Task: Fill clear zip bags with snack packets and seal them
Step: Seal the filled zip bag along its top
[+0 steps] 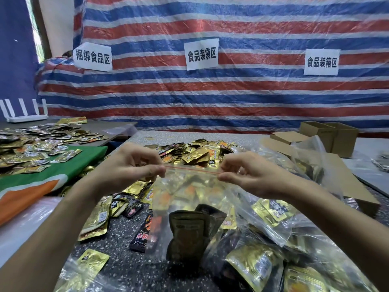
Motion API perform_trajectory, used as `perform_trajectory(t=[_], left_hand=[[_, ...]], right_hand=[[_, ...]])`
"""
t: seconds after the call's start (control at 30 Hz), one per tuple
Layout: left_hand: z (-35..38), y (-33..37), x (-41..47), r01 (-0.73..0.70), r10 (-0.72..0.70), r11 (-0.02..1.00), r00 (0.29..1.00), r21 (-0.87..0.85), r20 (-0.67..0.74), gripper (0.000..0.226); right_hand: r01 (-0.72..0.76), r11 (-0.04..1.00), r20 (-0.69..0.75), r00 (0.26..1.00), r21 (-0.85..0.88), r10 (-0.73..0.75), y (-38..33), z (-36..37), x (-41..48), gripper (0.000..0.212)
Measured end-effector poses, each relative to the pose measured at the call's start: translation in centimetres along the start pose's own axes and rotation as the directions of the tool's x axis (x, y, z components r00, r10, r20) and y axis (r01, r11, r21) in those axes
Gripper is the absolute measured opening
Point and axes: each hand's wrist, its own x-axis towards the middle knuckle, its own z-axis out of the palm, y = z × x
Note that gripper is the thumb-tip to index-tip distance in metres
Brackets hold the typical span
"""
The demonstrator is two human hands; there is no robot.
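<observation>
A clear plastic zip bag with a red seal strip (189,184) hangs above the dark speckled table top (124,249), stretched between both hands. The left hand (130,165) pinches the left end of the strip between thumb and forefinger, and the right hand (248,175) pinches the right end the same way, the other fingers curled loosely. Inside the bag several packets have sunk to the bottom, among them a dark olive foil packet (187,230) standing upright. Just behind the bag, partly seen through it, lies a heap of gold foil snack packets (200,152); more lie loose under the left forearm, with a black and red stick packet (145,234) beside the bag's lower edge. To the right, under the right forearm, filled clear bags of packets (263,256) crowd close against the held bag. Beyond them stand open brown cardboard boxes (336,138). On the left a green and orange cloth (42,178) bears another spread of packets, with a white router (23,114) behind. A red, white and blue striped tarpaulin (231,91) with white paper signs (202,54) closes the back.
</observation>
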Motion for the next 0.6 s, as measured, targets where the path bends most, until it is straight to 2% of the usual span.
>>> perform_trajectory(t=[0.37, 0.6], left_hand=[[-0.2, -0.4, -0.1, 0.026, -0.026, 0.998, 1.0, -0.066, -0.009, 0.01], [0.1, -0.4, 0.4, 0.034, -0.035, 0.997, 0.999, -0.072, -0.014, 0.01]], right_hand=[[-0.039, 0.999, -0.026, 0.999, -0.013, 0.039, 1.6, -0.8, -2.2, 0.014], [-0.018, 0.999, -0.12, 0.993, -0.049, 0.012, 2.0, -0.9, -3.1, 0.013]])
